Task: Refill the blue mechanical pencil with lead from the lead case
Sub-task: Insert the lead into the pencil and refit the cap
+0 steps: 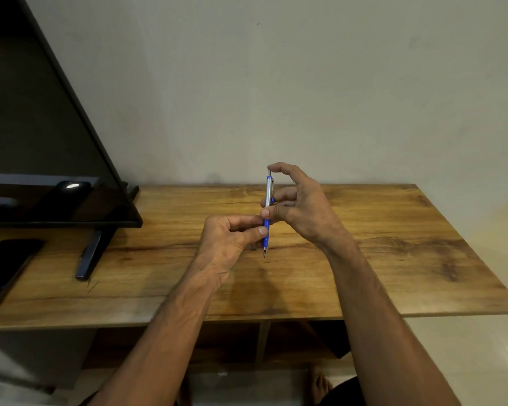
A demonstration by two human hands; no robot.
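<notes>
In the head view, a wooden tabletop (pixel 364 244) with a strong brown grain is seen set against a plain pale wall (pixel 276 83). At the left, a dark flat screen (pixel 41 142) is carried on a slanted black stand foot (pixel 90 253), and a flat dark slab (pixel 3 268) is laid on the tabletop near the left edge; what it is cannot be told. Beneath the tabletop, open shelf compartments (pixel 232 344) are glimpsed in shadow, and their contents cannot be made out. A pale floor (pixel 481 347) is seen at the right, with a bright reflection on it.

The blue mechanical pencil (pixel 267 212) is held upright above the middle of the tabletop, tip downward and clear of the wood, its silver upper barrel and blue lower grip both shown. The left hand (pixel 229 241) is closed on the blue lower part, pinched between thumb and forefinger. The right hand (pixel 299 206) is placed on the upper part: the forefinger is curled over the top end, the thumb is pressed against the barrel lower down, and the remaining fingers are loosely bent behind it. A small dark object, mostly hidden behind the left hand, is lying on the tabletop; it cannot be identified.
</notes>
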